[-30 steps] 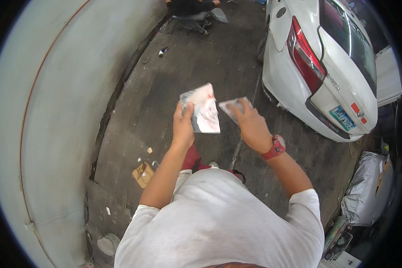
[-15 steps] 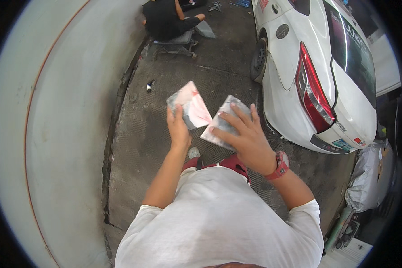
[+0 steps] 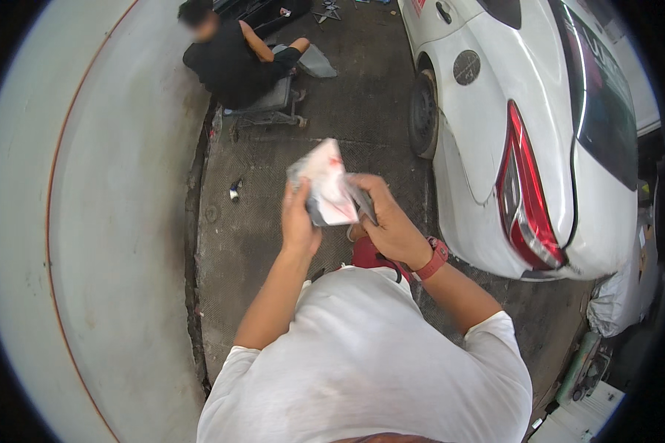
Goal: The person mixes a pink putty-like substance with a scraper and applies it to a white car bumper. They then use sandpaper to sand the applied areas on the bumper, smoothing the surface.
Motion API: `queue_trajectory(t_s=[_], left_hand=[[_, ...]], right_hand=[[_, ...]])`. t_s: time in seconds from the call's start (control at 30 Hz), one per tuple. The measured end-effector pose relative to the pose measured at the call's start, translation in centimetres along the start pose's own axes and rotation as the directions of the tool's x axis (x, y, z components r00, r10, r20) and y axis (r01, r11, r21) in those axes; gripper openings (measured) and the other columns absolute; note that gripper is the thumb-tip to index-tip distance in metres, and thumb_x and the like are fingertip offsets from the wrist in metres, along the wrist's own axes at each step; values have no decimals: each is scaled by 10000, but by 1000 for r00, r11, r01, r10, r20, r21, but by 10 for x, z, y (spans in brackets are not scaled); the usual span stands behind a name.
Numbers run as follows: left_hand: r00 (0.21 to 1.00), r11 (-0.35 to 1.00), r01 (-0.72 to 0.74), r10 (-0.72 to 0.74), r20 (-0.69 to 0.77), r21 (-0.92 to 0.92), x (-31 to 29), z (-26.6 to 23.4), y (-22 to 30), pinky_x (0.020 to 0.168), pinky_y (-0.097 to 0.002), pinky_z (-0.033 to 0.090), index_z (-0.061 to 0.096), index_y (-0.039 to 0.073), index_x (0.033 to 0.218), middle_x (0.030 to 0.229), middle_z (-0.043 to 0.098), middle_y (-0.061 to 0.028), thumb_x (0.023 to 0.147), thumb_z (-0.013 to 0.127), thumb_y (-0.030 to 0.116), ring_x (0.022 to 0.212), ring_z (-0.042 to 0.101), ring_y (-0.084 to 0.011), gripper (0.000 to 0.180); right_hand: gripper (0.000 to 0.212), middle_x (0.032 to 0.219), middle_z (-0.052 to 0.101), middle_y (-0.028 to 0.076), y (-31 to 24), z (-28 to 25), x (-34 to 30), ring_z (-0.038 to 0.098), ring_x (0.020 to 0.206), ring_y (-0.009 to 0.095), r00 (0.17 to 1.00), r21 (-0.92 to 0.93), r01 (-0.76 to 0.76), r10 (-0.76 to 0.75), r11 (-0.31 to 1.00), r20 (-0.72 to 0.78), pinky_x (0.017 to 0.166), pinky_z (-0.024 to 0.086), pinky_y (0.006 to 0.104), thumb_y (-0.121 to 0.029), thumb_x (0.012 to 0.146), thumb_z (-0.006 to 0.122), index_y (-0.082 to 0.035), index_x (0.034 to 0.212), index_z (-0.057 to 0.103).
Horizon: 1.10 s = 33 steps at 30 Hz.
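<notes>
Held a clear plastic packet (image 3: 326, 184) left of the white car (image 3: 495, 148), left hand (image 3: 298, 225) and right hand (image 3: 391, 225) both grasping it; unopened, apparently.

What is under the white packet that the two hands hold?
Under the packet shows grey concrete floor, and near its lower edge a red shoe. The left hand and right hand grip it, covering its lower part; its contents cannot be seen.

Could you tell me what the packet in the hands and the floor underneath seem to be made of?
The packet looks like thin glossy plastic film or coated paper, white with red: it bends and shines. The floor looks like rough grey concrete, matt, stained and finely textured.
</notes>
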<state>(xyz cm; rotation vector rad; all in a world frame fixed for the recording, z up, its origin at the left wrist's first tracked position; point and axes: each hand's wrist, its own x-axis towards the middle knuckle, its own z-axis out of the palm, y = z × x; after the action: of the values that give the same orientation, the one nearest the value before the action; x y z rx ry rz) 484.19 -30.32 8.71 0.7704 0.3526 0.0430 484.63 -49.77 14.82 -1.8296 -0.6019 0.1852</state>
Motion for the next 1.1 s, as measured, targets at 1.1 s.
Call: queue_trajectory(t_s=[1.1], left_hand=[[970,696,-240,204,134,676,639,247,82,1030,-407,469,577,14,1367,1225,692,-186,1129,479,364,1157,643,-271,435]], right_hand=[[568,1434,579,158,180,-275,576,479,1405,410,987,-817,161,-73,554,145,1202,285,646,-1,833,628,-197,1363,688]])
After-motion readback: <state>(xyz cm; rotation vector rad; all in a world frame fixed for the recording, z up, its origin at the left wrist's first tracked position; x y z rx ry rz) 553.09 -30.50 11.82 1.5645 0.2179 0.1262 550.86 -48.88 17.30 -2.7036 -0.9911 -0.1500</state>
